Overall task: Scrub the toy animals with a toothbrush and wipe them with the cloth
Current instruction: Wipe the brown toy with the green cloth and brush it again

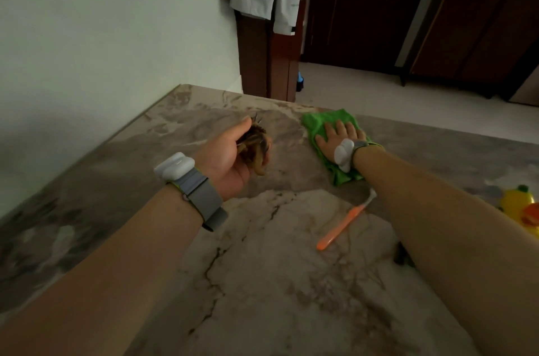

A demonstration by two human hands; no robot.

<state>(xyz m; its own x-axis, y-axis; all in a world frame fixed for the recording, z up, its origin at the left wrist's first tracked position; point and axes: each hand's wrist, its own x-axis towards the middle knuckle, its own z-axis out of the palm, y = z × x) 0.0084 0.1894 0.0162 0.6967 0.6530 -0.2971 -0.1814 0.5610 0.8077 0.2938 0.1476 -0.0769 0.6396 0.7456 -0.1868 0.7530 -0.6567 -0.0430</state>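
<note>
My left hand [233,154] grips a brown spiky toy animal [256,145] just above the marble table [277,282], left of centre. My right hand [338,134] lies flat with spread fingers on a green cloth [318,122] at the table's far side. An orange toothbrush [341,227] lies on the table below the cloth, its white head partly hidden under my right forearm.
Yellow and orange toys [522,207] sit at the table's right edge. A small dark object [401,253] shows under my right forearm. A pale wall runs along the table's left side. Beyond the far edge are a floor, a dark door and a cabinet.
</note>
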